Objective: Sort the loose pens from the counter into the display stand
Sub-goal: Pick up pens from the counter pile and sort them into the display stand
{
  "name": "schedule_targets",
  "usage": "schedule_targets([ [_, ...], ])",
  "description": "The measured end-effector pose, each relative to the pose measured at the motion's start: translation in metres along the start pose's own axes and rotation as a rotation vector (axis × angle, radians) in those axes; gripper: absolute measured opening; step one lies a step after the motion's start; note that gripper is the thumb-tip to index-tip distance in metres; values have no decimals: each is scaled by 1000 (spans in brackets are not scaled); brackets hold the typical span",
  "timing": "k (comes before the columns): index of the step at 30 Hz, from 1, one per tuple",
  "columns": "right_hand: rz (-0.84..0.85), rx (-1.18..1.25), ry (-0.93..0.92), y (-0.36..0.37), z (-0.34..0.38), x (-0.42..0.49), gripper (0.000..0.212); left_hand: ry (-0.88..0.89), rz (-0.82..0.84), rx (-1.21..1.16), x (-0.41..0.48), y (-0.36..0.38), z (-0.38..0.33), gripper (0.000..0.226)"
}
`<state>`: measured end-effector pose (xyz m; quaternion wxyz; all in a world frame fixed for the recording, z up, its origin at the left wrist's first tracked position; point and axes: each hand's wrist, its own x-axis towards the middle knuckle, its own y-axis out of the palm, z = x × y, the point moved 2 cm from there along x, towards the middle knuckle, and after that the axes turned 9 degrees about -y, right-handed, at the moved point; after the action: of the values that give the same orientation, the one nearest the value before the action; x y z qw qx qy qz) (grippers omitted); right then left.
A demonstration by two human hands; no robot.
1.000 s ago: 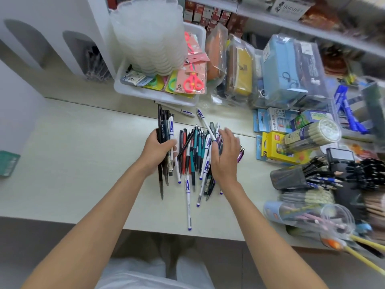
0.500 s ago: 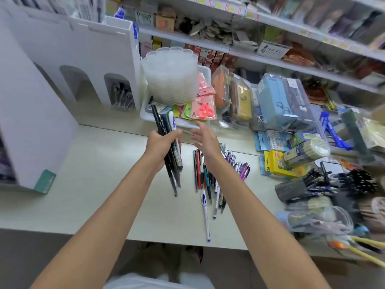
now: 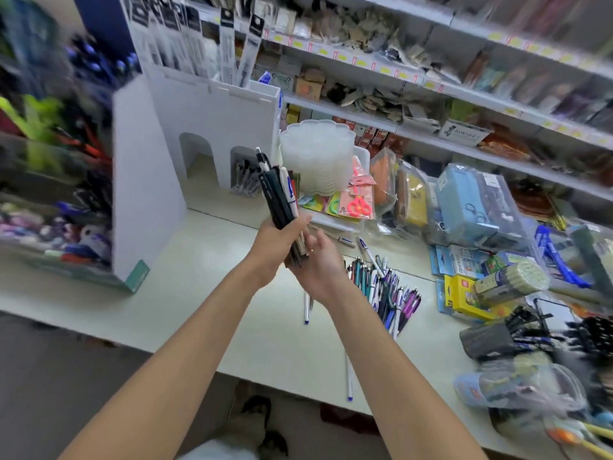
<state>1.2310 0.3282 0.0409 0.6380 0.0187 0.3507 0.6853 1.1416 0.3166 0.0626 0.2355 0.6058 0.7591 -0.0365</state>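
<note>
The counter [image 3: 185,303] runs pale and wide across the view, and the white display stand [image 3: 219,111] sits at its far left corner, two arched openings facing the person. The right-hand arch [image 3: 243,174] already has a few pens leaning inside; the left arch [image 3: 195,154] looks bare, though its depth is in shadow. The loose pens [image 3: 381,287] lie in a heap on the counter to the right of both arms, well apart from the stand, with a couple of strays nearer the front edge. Between heap and stand, lifted clear of the counter, is a bundle of dark pens [image 3: 277,190]: its long axis is close to upright, tops leaning a little left and away, so it points toward the stand, which lies ahead and to the left of it. The left hand [image 3: 275,242] is the nearer one to the arches and has the bundle, fingers wrapped round its lower half with the forearm reaching forward and up. The right hand [image 3: 320,262] is just beside it, palm turned up, fingers [image 3: 315,240] loosely spread and gripping nothing, cupped against the bundle's bottom ends as if to level them. In my judgement the next move is a short carry leftward and forward, tips down into an arch.
</note>
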Motion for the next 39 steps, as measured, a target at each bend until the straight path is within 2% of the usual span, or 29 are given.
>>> schedule_targets([
  [2, -31, -343, -207, -1, 12, 0, 40, -29, 93, 44, -7, -24, -2, 23],
  [3, 17, -469, -315, 8, 23, -4, 38, -37, 121, 46, -12, -35, -5, 21],
  [6, 294, -750, -493, 52, 43, -20, 52, -30, 206, 116, -20, -64, -19, 15],
  [7, 314, -847, -552, 66, 44, -23, 53, -25, 231, 155, -23, -72, -25, 17],
  [9, 296, -935, -675, 90, 44, -24, 41, -18, 253, 209, -28, -91, -41, 18],
  [13, 345, -909, -713, 135, 41, -17, 22, 19, 287, 232, -33, -136, -76, 10],
  [15, 341, -877, -714, 162, 32, -14, 20, 23, 306, 196, -30, -164, -91, 9],
  [17, 328, -857, -725, 196, 20, -11, 22, 48, 347, 184, -24, -198, -110, 19],
  [21, 286, -727, -678, 272, -10, -12, 40, 88, 455, 210, -12, -277, -151, 32],
  [27, 180, -811, -762, 374, -52, -17, 24, 35, 570, 289, -10, -383, -198, 24],
  [32, 190, -821, -739, 412, -72, -24, 27, -11, 630, 212, -12, -438, -208, 34],
  [36, 173, -728, -731, 427, -86, -22, 28, -33, 695, 157, -13, -458, -210, 43],
  [39, 137, -698, -657, 433, -91, -20, 13, -20, 680, 165, -12, -467, -213, 43],
])
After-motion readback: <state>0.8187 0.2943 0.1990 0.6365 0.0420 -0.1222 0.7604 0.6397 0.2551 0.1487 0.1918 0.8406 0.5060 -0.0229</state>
